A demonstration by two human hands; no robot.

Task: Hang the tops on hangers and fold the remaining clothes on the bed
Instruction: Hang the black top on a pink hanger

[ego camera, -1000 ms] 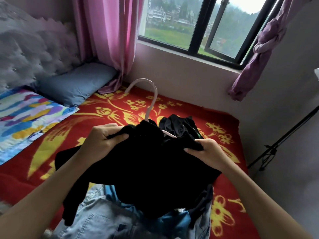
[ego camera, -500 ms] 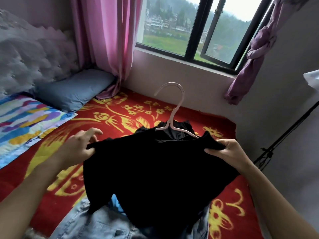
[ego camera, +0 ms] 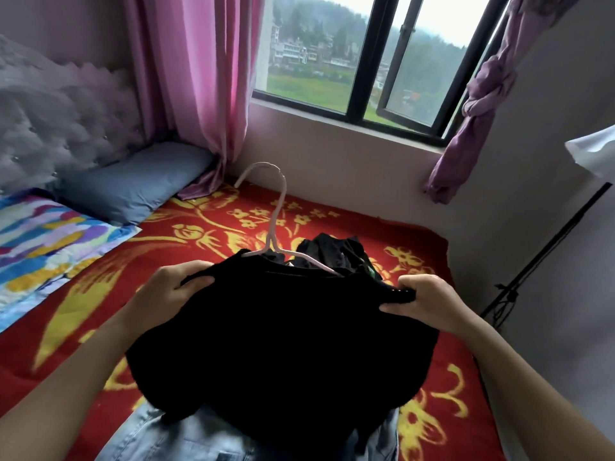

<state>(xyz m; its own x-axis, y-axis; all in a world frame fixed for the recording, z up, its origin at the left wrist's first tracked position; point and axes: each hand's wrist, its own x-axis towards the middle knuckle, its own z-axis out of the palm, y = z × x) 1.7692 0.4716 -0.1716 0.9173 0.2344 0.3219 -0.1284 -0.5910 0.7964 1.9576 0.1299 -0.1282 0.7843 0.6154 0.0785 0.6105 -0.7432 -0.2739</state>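
A black top (ego camera: 283, 344) hangs spread between my hands above the bed. A pale pink hanger (ego camera: 278, 224) sits inside its neck, hook pointing up and away from me. My left hand (ego camera: 166, 294) grips the top's left shoulder. My right hand (ego camera: 429, 299) pinches the right shoulder. Light blue denim clothes (ego camera: 186, 437) lie under the top near the front edge. Another dark garment (ego camera: 336, 251) lies crumpled on the bed just behind the hanger.
The bed has a red blanket with yellow flowers (ego camera: 206, 234). A grey-blue pillow (ego camera: 133, 184) and a colourful pillow (ego camera: 43, 237) lie at the left by the tufted headboard. A window, pink curtains and a black stand (ego camera: 532, 271) border the far and right sides.
My left hand, open and off the cloth half a second ago, now grips the left shoulder. The hanger tilted from leaning right to leaning left, and the top spread wider.
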